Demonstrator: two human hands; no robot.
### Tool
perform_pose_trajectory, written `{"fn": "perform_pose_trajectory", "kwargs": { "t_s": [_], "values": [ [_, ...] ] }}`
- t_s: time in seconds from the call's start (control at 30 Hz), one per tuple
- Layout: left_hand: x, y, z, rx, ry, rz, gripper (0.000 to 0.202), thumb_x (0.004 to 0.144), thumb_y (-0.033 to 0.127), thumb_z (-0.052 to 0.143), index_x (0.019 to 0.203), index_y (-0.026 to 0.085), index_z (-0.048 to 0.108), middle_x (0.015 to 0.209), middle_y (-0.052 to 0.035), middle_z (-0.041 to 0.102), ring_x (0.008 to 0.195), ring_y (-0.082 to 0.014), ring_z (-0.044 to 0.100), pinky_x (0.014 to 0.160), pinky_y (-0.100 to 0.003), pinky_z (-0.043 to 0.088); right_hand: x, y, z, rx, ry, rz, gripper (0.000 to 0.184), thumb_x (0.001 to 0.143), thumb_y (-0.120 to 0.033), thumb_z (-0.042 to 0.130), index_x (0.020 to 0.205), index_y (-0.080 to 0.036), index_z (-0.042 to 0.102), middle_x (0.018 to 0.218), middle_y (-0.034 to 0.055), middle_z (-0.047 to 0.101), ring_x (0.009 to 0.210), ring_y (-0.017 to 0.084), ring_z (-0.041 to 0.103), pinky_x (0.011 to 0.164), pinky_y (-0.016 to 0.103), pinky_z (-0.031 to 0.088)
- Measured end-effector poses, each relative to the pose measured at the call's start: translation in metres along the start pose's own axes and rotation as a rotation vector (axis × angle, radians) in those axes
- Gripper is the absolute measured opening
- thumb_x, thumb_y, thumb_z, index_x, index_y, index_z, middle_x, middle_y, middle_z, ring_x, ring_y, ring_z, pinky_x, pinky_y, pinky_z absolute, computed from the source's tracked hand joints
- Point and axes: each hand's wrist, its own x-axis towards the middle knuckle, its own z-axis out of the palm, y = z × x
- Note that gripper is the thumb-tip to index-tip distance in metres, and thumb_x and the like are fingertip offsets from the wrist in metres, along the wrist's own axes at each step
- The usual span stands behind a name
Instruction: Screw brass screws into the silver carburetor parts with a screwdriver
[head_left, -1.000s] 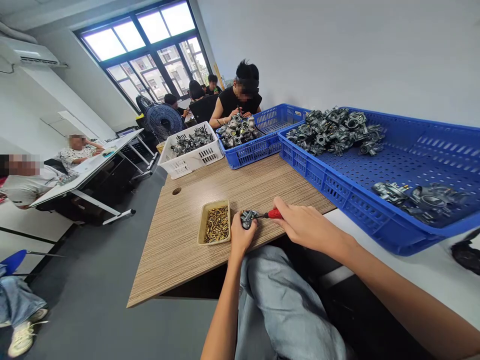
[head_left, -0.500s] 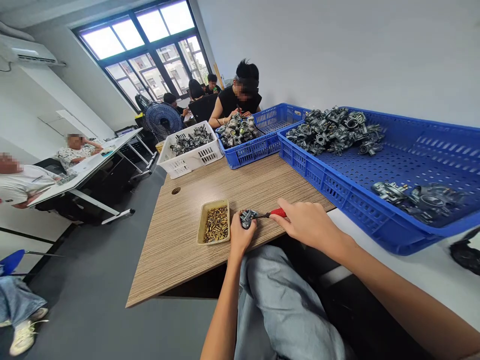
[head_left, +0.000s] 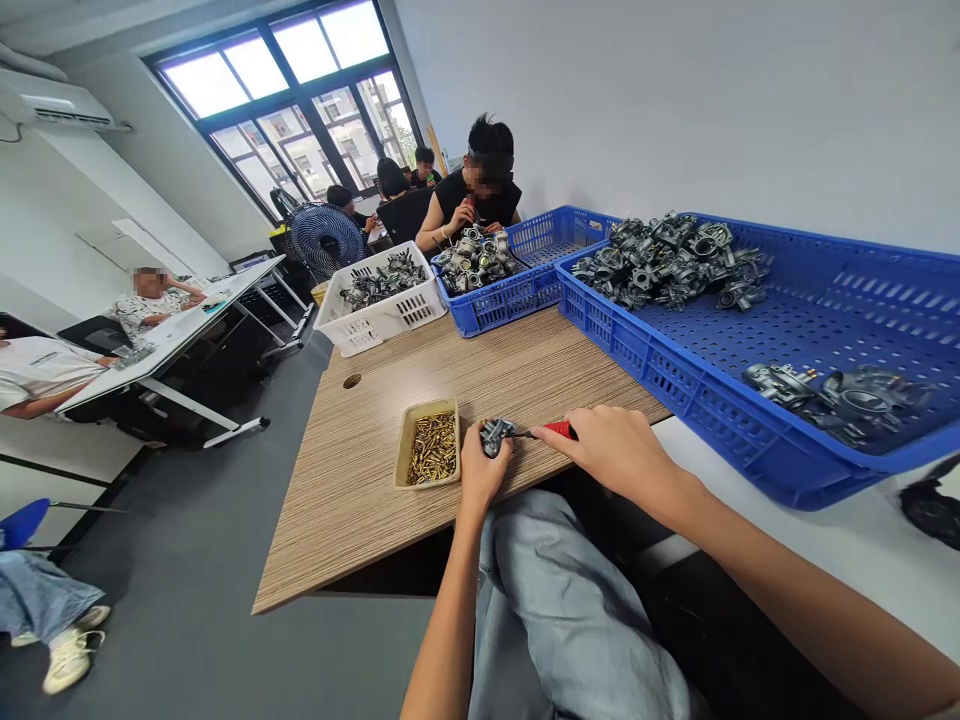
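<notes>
My left hand [head_left: 482, 478] stays curled around a carburetor [head_left: 495, 438] at the near edge of the wood-grain table [head_left: 337, 500], just right of the tray [head_left: 401, 470] of small brass fittings [head_left: 433, 450]. My right hand [head_left: 626, 455] grips a red-handled screwdriver [head_left: 556, 428], its shaft reaching the carburetor; this hand sits slightly farther right than a second ago, and the handle's black end now shows.

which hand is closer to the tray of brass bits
The left hand: it is right beside the tray of brass bits, holding a metal part. The right hand is farther off, gripping a red-handled tool.
</notes>
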Motion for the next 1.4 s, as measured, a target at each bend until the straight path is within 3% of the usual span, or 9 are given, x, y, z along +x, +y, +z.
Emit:
{"fn": "perform_pose_trajectory", "kwargs": {
  "t_s": [0.13,0.3,0.6,0.77,1.03,1.4],
  "values": [
    [0.0,0.0,0.0,-0.01,-0.004,0.007,0.037,0.089,0.032,0.071,0.123,0.019,0.063,0.121,-0.0126,0.073,0.112,-0.0264,0.07,0.102,-0.042,0.053,0.003,0.002,0.004,0.01,0.016,-0.033,0.063,0.111,-0.068,0.032,0.099,-0.018,0.069,0.09,0.0159,0.079,0.09,0.034,0.079,0.069,0.035,0.046],
    [0.0,0.001,0.0,-0.008,0.0,0.006,0.038,0.088,0.033,0.071,0.123,0.019,0.063,0.121,-0.0126,0.073,0.112,-0.0271,0.069,0.102,-0.043,0.053,0.003,0.008,0.004,0.14,0.004,-0.173,0.042,0.113,-0.058,0.041,0.118,-0.02,0.056,0.092,0.0086,0.079,0.085,0.029,0.078,0.064,0.032,0.037],
    [-0.001,0.004,-0.001,0.002,0.008,0.01,0.037,0.088,0.03,0.072,0.123,0.021,0.063,0.12,-0.0117,0.072,0.113,-0.0273,0.069,0.102,-0.043,0.053,-0.004,0.017,0.001,0.276,0.001,-0.325,0.021,0.106,-0.033,0.053,0.123,-0.023,0.044,0.091,0.0027,0.075,0.082,0.027,0.075,0.063,0.031,0.03],
    [-0.001,0.006,-0.001,0.005,0.016,0.008,0.036,0.087,0.03,0.072,0.121,0.021,0.064,0.119,-0.0111,0.072,0.111,-0.0264,0.069,0.101,-0.042,0.054,-0.005,0.019,-0.001,0.315,-0.045,-0.357,0.014,0.108,-0.031,0.049,0.12,-0.024,0.044,0.094,0.0027,0.075,0.085,0.026,0.075,0.063,0.031,0.032],
    [0.0,0.002,0.0,0.005,0.008,0.006,0.037,0.088,0.034,0.071,0.122,0.02,0.063,0.119,-0.0118,0.072,0.109,-0.0262,0.069,0.101,-0.042,0.053,-0.004,0.009,-0.001,0.174,-0.02,-0.282,0.014,0.112,-0.032,0.046,0.119,-0.02,0.047,0.097,0.0078,0.078,0.088,0.029,0.077,0.062,0.033,0.03],
    [0.0,0.002,-0.001,0.017,-0.006,0.001,0.037,0.09,0.036,0.072,0.122,0.019,0.063,0.118,-0.0124,0.073,0.109,-0.0262,0.07,0.1,-0.042,0.054,0.0,0.004,0.001,0.016,0.047,-0.151,0.037,0.112,-0.053,0.043,0.113,-0.019,0.056,0.086,0.0111,0.078,0.082,0.033,0.078,0.06,0.033,0.033]
  ]
}}
